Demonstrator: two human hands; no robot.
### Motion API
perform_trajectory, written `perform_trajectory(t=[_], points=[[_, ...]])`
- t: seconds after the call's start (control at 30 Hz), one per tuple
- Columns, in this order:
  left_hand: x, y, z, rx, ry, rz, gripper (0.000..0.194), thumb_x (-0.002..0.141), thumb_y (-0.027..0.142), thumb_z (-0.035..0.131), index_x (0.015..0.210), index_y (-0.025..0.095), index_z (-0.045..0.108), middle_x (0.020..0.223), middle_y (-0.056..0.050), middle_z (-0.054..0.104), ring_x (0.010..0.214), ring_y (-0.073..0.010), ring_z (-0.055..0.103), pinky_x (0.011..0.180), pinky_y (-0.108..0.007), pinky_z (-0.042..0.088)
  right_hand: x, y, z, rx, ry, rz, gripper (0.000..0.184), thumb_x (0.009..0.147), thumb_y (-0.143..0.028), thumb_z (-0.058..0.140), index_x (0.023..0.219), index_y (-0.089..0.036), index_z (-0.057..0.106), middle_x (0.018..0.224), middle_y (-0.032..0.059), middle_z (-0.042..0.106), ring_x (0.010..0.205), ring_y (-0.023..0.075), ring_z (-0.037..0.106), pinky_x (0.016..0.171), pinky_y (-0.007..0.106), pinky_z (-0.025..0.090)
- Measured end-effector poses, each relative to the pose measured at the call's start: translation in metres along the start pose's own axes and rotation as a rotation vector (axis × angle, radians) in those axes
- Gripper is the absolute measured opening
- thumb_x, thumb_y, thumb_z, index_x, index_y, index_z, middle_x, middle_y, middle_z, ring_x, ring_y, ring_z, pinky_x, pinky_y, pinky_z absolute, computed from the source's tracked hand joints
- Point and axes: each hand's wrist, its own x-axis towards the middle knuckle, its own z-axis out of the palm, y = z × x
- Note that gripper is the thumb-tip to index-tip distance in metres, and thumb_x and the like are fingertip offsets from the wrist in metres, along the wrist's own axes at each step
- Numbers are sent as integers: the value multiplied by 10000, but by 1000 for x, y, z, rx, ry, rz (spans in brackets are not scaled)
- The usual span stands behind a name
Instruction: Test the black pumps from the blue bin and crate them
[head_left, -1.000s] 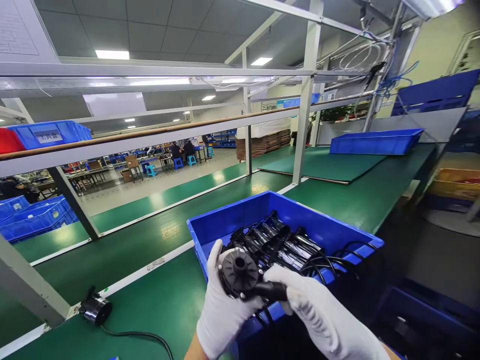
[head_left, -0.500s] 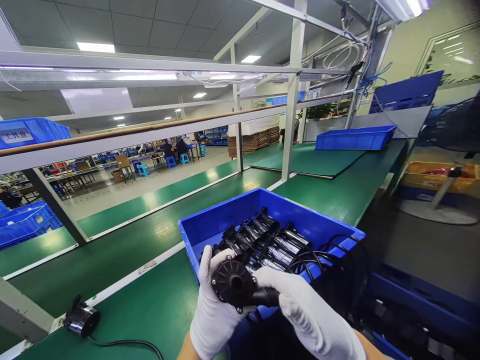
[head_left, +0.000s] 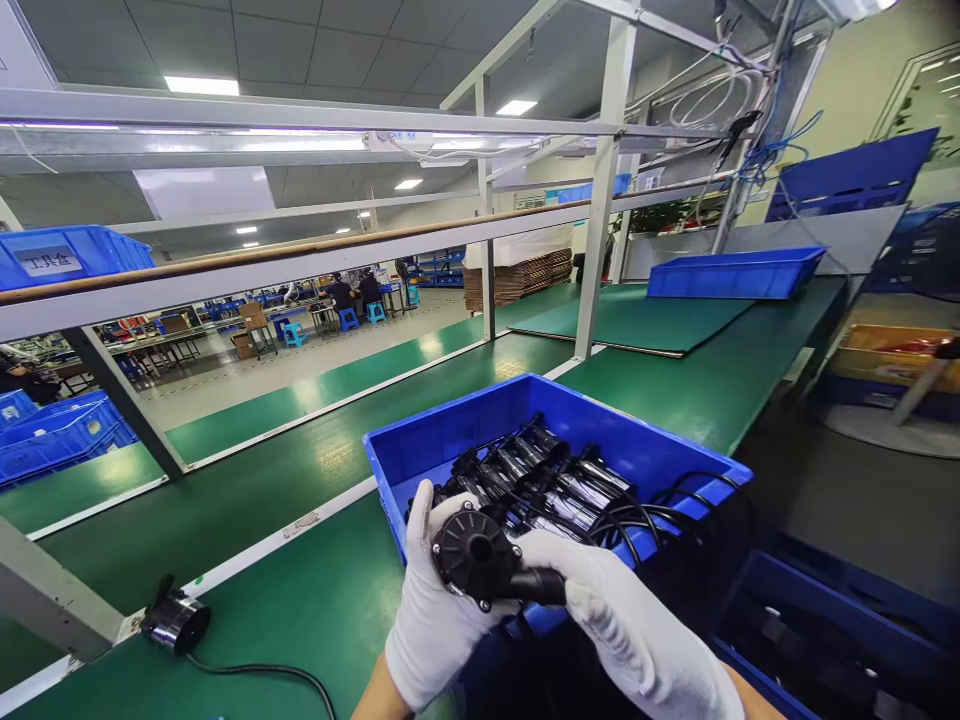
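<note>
A black water pump (head_left: 474,556) with a round ribbed cover and a side outlet tube is held in front of me, its centre port facing the camera. My left hand (head_left: 435,610), in a white glove, is wrapped round the pump's left side. My right hand (head_left: 611,600), also gloved, is closed at the outlet tube and the pump's right edge; its fingertips are partly hidden. Just behind the hands stands a blue bin (head_left: 420,425) with several black pumps (head_left: 532,470) in rows. Their black cables (head_left: 637,520) hang over its right side.
Another pump (head_left: 177,618) lies on the green bench (head_left: 322,590) at left, its cable trailing forward. White frame posts (head_left: 604,200) rise behind the bin. A blue tray (head_left: 735,275) sits at the far right, and dark bins (head_left: 832,640) are low at right.
The view has turned slightly left, so the scene sits further right. Both hands keep hold of the pump in nearly the same pose.
</note>
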Motion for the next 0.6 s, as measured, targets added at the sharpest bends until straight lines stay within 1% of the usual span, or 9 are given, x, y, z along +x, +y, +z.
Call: perform_trajectory(t=[0.17, 0.27, 0.4, 0.43, 0.47, 0.5, 0.53, 0.57, 0.6], points=[[3, 0, 0, -7, -9, -6, 1128, 648, 138, 870, 1466, 281, 108, 1369, -134, 567, 1300, -270, 560, 1183, -440, 335, -1, 4, 1, 30, -3, 6, 640, 976, -711, 226, 993, -241, 660, 890, 54, 663, 787, 208, 623, 902, 355, 519], [3, 7, 3, -5, -9, -42, 1133, 640, 158, 877, 1459, 256, 101, 1363, -152, 566, 1290, -275, 566, 1177, -440, 344, 0, 7, 1, 58, -3, 19, 605, 972, -710, 277, 1028, -247, 663, 925, 52, 674, 817, 211, 626, 888, 348, 517], [0, 17, 7, 36, 11, -68, 1101, 665, 160, 861, 1471, 242, 116, 1364, -157, 575, 1257, -263, 588, 1168, -432, 351, 3, 9, 4, 95, 9, 162, 538, 894, -736, 492, 933, -235, 683, 887, 41, 682, 859, 218, 629, 815, 314, 515], [0, 18, 7, 34, 17, -63, 1110, 662, 167, 869, 1481, 248, 124, 1359, -147, 582, 1248, -262, 593, 1164, -432, 353, 4, 9, 4, 118, 35, 202, 517, 876, -726, 541, 887, -228, 680, 854, 34, 674, 840, 208, 620, 791, 303, 510], [0, 19, 5, 13, 11, -63, 1128, 652, 185, 885, 1492, 257, 135, 1352, -133, 592, 1248, -264, 591, 1161, -431, 355, 6, 10, 5, 159, 64, 242, 501, 872, -710, 567, 829, -220, 665, 796, 21, 652, 781, 186, 599, 750, 287, 502], [0, 20, 2, -33, -16, -72, 1132, 649, 229, 899, 1502, 262, 154, 1346, -121, 601, 1253, -267, 586, 1156, -432, 360, 7, 10, 6, 224, 96, 283, 506, 881, -699, 565, 774, -210, 637, 735, 7, 617, 704, 158, 560, 697, 270, 489], [2, 20, -2, -100, -52, -79, 1100, 667, 308, 897, 1508, 260, 189, 1338, -115, 609, 1254, -273, 582, 1146, -433, 372, 8, 11, 6, 313, 136, 328, 526, 891, -700, 546, 731, -202, 602, 684, -5, 576, 635, 132, 509, 631, 249, 466], [4, 21, -8, -178, -76, -80, 1018, 710, 408, 863, 1501, 253, 242, 1325, -114, 618, 1244, -276, 587, 1130, -436, 392, 10, 12, 5, 412, 184, 384, 553, 899, -712, 515, 704, -198, 570, 648, -13, 539, 586, 113, 461, 559, 225, 426], [6, 22, -14, -251, -75, -79, 889, 774, 501, 789, 1477, 244, 310, 1314, -116, 624, 1219, -275, 602, 1109, -440, 415, 12, 13, 4, 498, 237, 442, 571, 900, -730, 487, 703, -198, 555, 633, -15, 518, 557, 103, 432, 499, 202, 379]])
